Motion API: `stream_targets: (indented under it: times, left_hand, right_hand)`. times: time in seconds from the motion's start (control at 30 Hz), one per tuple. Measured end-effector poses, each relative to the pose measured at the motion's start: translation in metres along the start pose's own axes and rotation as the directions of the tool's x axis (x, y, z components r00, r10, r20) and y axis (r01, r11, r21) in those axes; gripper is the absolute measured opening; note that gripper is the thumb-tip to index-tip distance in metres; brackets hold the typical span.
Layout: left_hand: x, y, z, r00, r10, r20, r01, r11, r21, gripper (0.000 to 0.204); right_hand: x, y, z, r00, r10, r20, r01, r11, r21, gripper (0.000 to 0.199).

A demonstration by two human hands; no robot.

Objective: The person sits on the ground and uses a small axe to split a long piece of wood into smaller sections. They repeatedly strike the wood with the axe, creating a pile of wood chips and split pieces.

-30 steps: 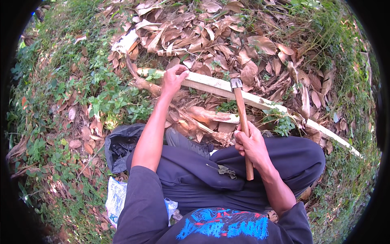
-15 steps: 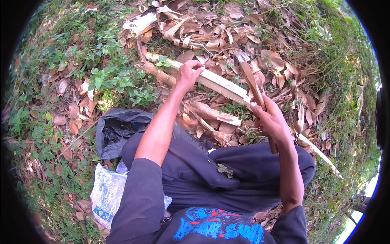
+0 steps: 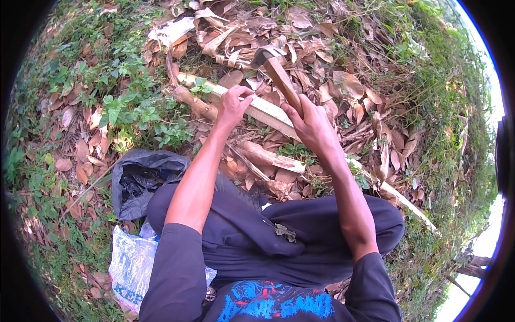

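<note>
A hammer [image 3: 282, 81] with a wooden handle and metal head is gripped by my right hand [image 3: 315, 127], its head raised above the pale wooden strip [image 3: 272, 115]. That strip lies slantwise over the leaf litter, running from upper left toward my right hand. My left hand [image 3: 234, 107] rests at the strip, thumb and fingers pinched together over it. Whatever sits between those fingertips is too small to make out. My right hand covers part of the hammer handle and the strip's right end.
Just nearer lie a brown branch [image 3: 196, 103] and a split piece of wood [image 3: 276, 158]. A black plastic bag [image 3: 126, 185] and a clear plastic bag [image 3: 131, 263] stand at my left. A long thin stick [image 3: 413, 210] lies to the right among dry leaves.
My right hand has moved the hammer left and away from me, bringing its head over the strip near my left hand. My left hand keeps its pinch at the strip.
</note>
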State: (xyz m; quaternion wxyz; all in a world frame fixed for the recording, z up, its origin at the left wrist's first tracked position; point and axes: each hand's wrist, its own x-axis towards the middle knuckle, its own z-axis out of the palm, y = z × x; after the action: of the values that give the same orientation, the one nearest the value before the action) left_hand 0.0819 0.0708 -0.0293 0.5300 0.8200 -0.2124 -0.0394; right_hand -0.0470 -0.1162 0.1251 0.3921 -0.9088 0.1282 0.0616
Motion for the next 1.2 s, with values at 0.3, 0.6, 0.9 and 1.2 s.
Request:
stream_targets:
  times: [0.3,0.6,0.9,1.2]
  left_hand:
    - [0.001,-0.007,-0.002,0.998,-0.062,0.03,0.064,0.994,-0.086,0.014]
    - [-0.002,-0.003,0.003,0.997,-0.083,0.002,0.083,0.997,0.0,0.014]
    - [-0.001,-0.005,0.0,0.999,-0.033,0.009,0.033,0.999,0.0,0.015]
    - [0.001,-0.005,0.0,0.999,-0.048,0.016,0.048,0.999,0.006,0.015]
  right_hand:
    - [0.002,0.009,0.012,0.998,0.047,0.045,-0.047,0.999,-0.007,0.041]
    - [0.003,0.02,0.021,0.996,0.025,0.086,-0.02,0.998,-0.064,0.035]
    - [-0.001,0.012,0.014,0.998,0.021,0.057,-0.019,0.999,-0.036,0.039]
    - [-0.002,0.023,0.028,0.996,0.001,0.086,0.004,0.998,-0.057,0.036]
